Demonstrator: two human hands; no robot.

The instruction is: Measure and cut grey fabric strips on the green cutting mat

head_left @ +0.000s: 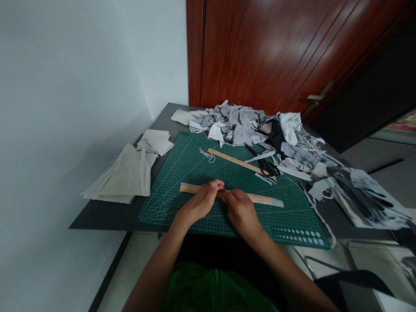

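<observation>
A pale wooden ruler point(260, 199) lies across the green cutting mat point(195, 221), with a grey fabric strip point(277, 202) showing past its right end. Over the middle of this ruler my two hands meet. My left hand point(204, 199) is closed, thumb and fingers pressed together at the tips. My right hand point(241, 210) has its fingers curled in a pinch close to the left fingertips. What the fingers hold is too small and hidden to make out. Farther back on the mat lie a second wooden ruler point(232, 159) and black-handled scissors point(268, 167).
Grey and white fabric scraps point(240, 123) are heaped along the back and right. Folded beige cloth point(126, 177) lies at the left by the wall. Loose white cord point(208, 155) rests on the mat. A stack of grey cloth point(367, 199) sits at the right edge.
</observation>
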